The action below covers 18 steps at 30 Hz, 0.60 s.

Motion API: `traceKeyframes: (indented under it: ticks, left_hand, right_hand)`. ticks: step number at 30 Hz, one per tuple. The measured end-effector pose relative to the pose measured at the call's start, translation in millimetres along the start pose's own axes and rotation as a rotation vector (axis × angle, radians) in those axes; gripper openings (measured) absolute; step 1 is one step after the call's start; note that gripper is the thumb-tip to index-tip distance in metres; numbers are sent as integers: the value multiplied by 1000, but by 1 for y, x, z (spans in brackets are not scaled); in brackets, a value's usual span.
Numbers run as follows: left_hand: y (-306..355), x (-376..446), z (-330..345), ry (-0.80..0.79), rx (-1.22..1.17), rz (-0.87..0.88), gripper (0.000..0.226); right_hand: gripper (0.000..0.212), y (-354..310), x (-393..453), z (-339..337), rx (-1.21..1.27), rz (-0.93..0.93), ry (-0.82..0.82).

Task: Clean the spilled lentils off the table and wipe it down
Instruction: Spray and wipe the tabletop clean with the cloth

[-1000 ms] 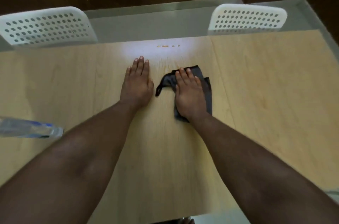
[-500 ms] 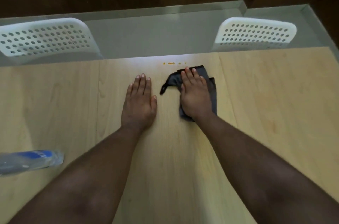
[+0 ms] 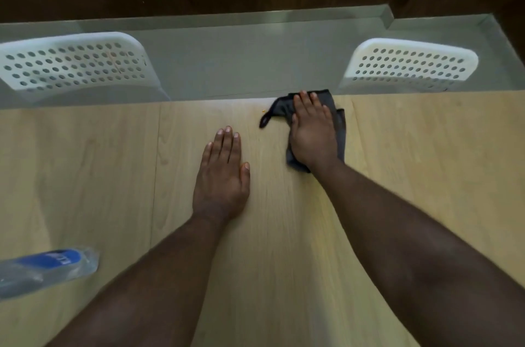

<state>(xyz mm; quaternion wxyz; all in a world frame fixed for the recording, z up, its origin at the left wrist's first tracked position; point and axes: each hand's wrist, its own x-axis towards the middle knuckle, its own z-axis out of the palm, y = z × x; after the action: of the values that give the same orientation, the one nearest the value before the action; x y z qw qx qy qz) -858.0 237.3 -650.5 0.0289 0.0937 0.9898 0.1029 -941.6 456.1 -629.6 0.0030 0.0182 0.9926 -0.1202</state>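
A dark cloth [image 3: 338, 131] is pressed flat under the spread right hand [image 3: 311, 133] at the far edge of the table [image 3: 426, 176]. A lentil [image 3: 263, 110] is seen just left of it. The left hand [image 3: 223, 176] is laid flat, empty, fingers together.

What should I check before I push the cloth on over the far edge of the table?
1. Right hand flat on the cloth: ok.
2. Left hand flat on the table, away from the cloth: ok.
3. Lentils all gone: not ok, an orange speck lies beside the cloth.
4. Something below the edge to catch them: cannot tell.
5. Bottle out of the cloth's path: ok.
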Motion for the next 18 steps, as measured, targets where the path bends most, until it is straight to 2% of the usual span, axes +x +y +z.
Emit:
traceKeyframes:
  ticks: [3,8,10,14,18]
  left_hand:
    - [-2,-1,1,3,-3,4,70]
    - [1,0,-5,-9,-9,-4,70]
    - [3,1,-7,-5,-28,-7,70]
    - [3,1,-4,-1,-25,-7,70]
    - [1,2,-2,0,-5,-7,70]
  right_hand:
    - [55,-16,2,5,15,-77,-31]
    - [55,2,-75,-1,14,-303,-138]
    - [55,17,-74,-5,12,-272,-112]
    - [54,14,-17,-3,-5,-79,7]
    - [55,-24,15,9,-2,-103,-15]
